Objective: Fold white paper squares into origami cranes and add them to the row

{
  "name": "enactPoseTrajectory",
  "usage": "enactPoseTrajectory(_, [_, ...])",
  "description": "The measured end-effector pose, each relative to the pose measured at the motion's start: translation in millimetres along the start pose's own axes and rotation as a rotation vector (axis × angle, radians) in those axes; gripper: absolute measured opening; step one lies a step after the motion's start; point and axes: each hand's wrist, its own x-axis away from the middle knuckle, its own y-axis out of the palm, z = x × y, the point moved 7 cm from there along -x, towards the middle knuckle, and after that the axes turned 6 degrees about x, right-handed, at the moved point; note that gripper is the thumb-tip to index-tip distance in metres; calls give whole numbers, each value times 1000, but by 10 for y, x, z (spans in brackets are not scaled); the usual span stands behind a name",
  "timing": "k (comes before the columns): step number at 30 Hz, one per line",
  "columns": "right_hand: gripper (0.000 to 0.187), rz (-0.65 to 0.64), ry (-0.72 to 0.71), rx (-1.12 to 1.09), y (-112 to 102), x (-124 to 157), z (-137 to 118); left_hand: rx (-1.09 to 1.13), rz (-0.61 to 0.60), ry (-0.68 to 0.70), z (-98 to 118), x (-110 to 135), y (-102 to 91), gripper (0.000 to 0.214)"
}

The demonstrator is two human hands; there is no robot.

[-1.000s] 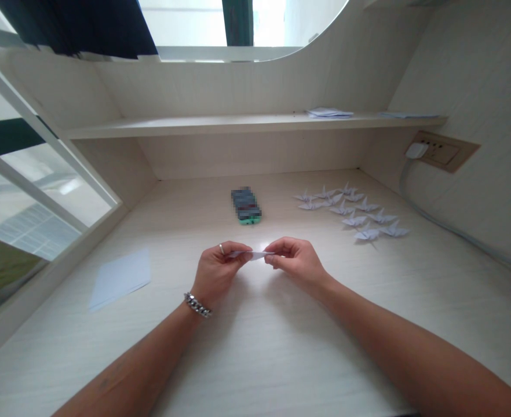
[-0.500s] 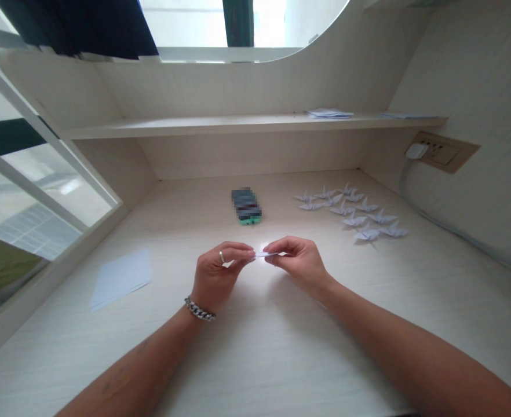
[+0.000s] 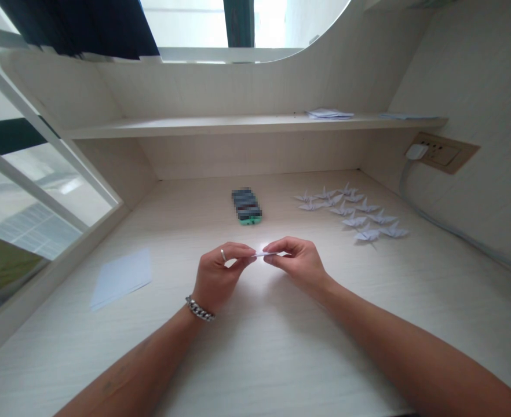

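Observation:
My left hand (image 3: 218,277), with a ring and a chain bracelet, pinches one end of a small folded piece of pale paper (image 3: 263,253). The other end is pinched between the thumb and fingers of my right hand (image 3: 298,262). Both hands hover just above the middle of the light wooden desk (image 3: 255,347). Only a thin strip of the paper shows between the fingertips. To the right and further back lie several folded paper cranes (image 3: 353,211) in loose rows.
A stack of pale paper sheets (image 3: 121,277) lies at the left. A blurred phone (image 3: 245,205) rests behind my hands. A shelf (image 3: 221,124) carries more paper (image 3: 329,113). A wall socket with a white plug (image 3: 416,151) and its cable run along the right wall.
My left hand slid its pinch toward the right hand, so less of the folded paper shows between the fingers. The hands have barely shifted over the last half second.

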Motion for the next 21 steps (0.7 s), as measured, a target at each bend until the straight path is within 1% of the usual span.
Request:
enactPoseTrajectory(3, [17,-4,23,83,-2,-4,2,105,5,-236,-169,-3,22,14])
enactPoseTrajectory(4, [18,-15,32,99,4,-5,1,141,-2,-295,-210,-1,35,15])
enactPoseTrajectory(6, [17,-44,41,117,23,-5,-6,201,-17,-367,-255,-2,57,17])
enactPoseTrajectory(9, [17,-80,59,120,43,-7,2,254,-37,-422,-281,-1,79,18])
enactPoseTrajectory(15, [26,-141,216,23,87,-3,138,312,-60,-472,-295,11,111,19])
enactPoseTrajectory(21, [29,-183,230,18,117,-1,142,272,-44,-478,-309,10,94,21])
